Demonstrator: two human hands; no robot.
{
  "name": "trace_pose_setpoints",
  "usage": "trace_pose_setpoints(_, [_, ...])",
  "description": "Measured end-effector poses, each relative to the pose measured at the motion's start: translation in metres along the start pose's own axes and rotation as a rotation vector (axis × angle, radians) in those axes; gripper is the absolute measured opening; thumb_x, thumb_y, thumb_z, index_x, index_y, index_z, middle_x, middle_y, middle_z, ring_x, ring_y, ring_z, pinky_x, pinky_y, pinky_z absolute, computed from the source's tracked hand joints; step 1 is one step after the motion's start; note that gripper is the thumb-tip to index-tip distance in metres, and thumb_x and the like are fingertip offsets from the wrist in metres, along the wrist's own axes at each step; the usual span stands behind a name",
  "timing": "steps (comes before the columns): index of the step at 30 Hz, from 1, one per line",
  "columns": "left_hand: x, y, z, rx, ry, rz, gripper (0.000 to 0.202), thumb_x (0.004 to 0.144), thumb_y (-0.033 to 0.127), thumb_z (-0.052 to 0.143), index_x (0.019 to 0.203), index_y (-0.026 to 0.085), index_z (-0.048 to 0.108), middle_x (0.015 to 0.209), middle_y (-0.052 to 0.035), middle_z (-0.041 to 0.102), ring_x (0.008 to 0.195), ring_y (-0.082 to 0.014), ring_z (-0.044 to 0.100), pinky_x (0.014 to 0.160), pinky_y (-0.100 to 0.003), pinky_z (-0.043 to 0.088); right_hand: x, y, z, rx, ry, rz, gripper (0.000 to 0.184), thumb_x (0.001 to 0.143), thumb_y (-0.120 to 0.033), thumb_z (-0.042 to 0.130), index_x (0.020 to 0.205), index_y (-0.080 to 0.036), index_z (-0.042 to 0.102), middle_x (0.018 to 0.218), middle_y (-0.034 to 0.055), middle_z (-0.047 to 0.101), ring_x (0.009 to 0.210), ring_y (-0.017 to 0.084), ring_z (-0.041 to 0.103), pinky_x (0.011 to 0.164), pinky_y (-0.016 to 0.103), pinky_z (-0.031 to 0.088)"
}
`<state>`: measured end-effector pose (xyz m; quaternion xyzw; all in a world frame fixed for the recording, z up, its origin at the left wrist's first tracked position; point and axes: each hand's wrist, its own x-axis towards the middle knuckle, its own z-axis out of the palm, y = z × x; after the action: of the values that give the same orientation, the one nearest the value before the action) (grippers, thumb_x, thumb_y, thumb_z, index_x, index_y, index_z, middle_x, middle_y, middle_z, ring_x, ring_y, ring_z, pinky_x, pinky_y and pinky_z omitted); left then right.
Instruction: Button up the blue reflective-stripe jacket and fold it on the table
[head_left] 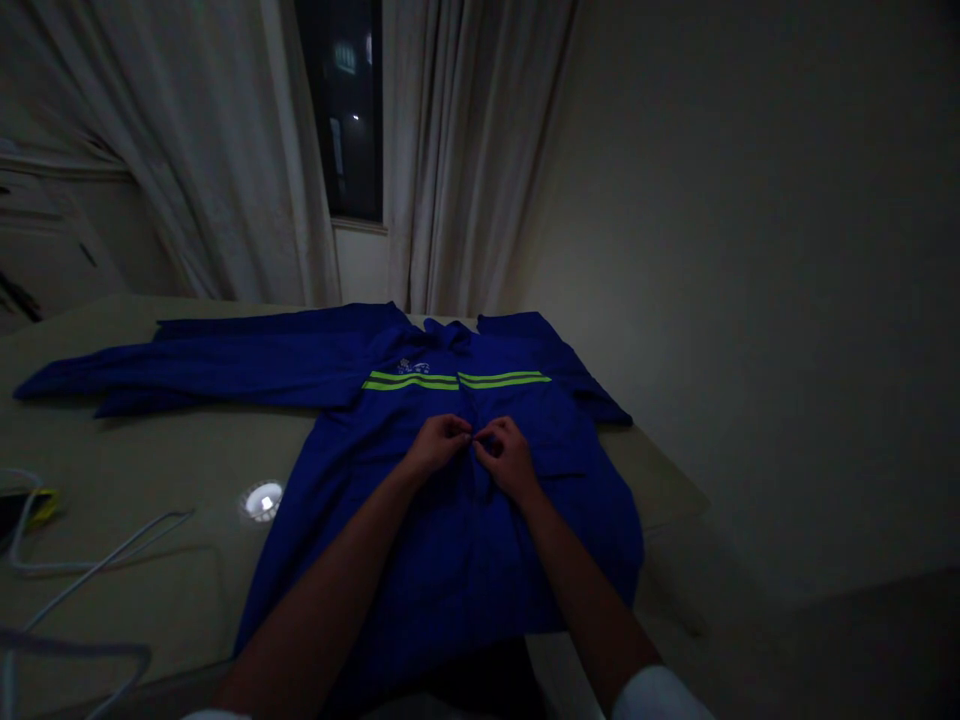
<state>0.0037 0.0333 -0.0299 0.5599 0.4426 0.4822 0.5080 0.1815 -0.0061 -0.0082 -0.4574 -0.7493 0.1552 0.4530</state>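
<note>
Head view, nearest first: white cuffs (660,695) sit at the bottom of the picture, and bare forearms reach forward over a work jacket (442,560) spread on the tabletop (172,450). Its hem lies nearest the person, by the tabletop's near edge. The left hand (439,443) and right hand (508,457) meet at the front opening, thumbs and fingers pinching the jacket's edges; whatever small part sits between the fingertips is too dark to make out. To the left lie a white cable (112,560) and a bright round object (262,501).

The jacket is deep blue, softly wrinkled, with paired yellow-green stripes (502,380) across the chest just beyond the hands and a pale emblem (412,367) above them on the left. Its long axis runs from the person outward, collar (448,335) pointing away. One sleeve stretches far left; the other angles right, toward the tabletop's edge. Behind hang pale curtains (465,150) beside a dark window (345,110).
</note>
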Motion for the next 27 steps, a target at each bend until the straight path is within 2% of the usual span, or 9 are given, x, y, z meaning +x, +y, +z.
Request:
trace_pose_setpoints(7, [-0.002, 0.002, -0.003, 0.104, 0.050, 0.078, 0.015, 0.074, 0.020, 0.077, 0.088, 0.018, 0.075, 0.085, -0.0042, 0.078, 0.079, -0.0180, 0.071, 0.075, -0.027, 0.054, -0.002, -0.001, 0.000, -0.101, -0.021, -0.111, 0.007, 0.092, -0.020, 0.067, 0.095, -0.022, 0.072, 0.105, 0.0050, 0.059, 0.067, 0.012, 0.056, 0.069, 0.028, 0.053])
trace_pose_setpoints(12, [-0.003, 0.010, -0.002, 0.030, 0.046, -0.001, 0.016, 0.071, 0.022, 0.079, 0.086, 0.017, 0.074, 0.077, -0.0035, 0.076, 0.070, -0.0168, 0.069, 0.067, -0.025, 0.052, -0.004, -0.002, -0.001, -0.256, -0.042, -0.172, 0.010, 0.097, -0.021, 0.063, 0.103, -0.022, 0.071, 0.112, 0.0080, 0.060, 0.086, 0.017, 0.065, 0.077, 0.028, 0.056])
trace_pose_setpoints(14, [-0.003, 0.012, -0.001, 0.062, 0.085, -0.010, 0.017, 0.071, 0.019, 0.079, 0.087, 0.017, 0.075, 0.077, -0.0036, 0.077, 0.071, -0.0168, 0.070, 0.066, -0.025, 0.052, -0.004, -0.003, -0.001, -0.358, -0.082, -0.196, 0.012, 0.099, -0.022, 0.061, 0.106, -0.023, 0.071, 0.114, 0.0084, 0.060, 0.091, 0.017, 0.066, 0.076, 0.026, 0.056])
trace_pose_setpoints(18, [-0.002, 0.010, 0.001, 0.145, 0.140, -0.020, 0.016, 0.070, 0.013, 0.077, 0.086, 0.017, 0.075, 0.076, -0.0038, 0.076, 0.072, -0.0172, 0.070, 0.067, -0.025, 0.052, -0.002, -0.006, -0.001, -0.501, -0.198, -0.253, 0.016, 0.103, -0.020, 0.056, 0.110, -0.022, 0.069, 0.117, 0.0093, 0.062, 0.086, 0.016, 0.067, 0.071, 0.024, 0.054])
trace_pose_setpoints(22, [-0.002, 0.008, 0.001, 0.202, 0.163, -0.030, 0.020, 0.068, 0.009, 0.077, 0.087, 0.017, 0.075, 0.076, -0.0034, 0.075, 0.070, -0.0179, 0.068, 0.069, -0.027, 0.052, -0.001, -0.005, 0.000, -0.443, -0.236, -0.246, 0.015, 0.101, -0.018, 0.057, 0.108, -0.023, 0.069, 0.118, 0.0092, 0.063, 0.087, 0.016, 0.067, 0.072, 0.025, 0.053])
trace_pose_setpoints(27, [-0.006, 0.014, 0.001, 0.272, 0.135, 0.008, 0.016, 0.075, 0.011, 0.074, 0.089, 0.019, 0.073, 0.083, -0.0030, 0.077, 0.076, -0.0178, 0.070, 0.072, -0.027, 0.052, 0.000, 0.000, 0.000, -0.265, -0.137, -0.150, 0.010, 0.094, -0.020, 0.066, 0.103, -0.023, 0.070, 0.113, 0.0079, 0.060, 0.094, 0.019, 0.066, 0.081, 0.030, 0.056])
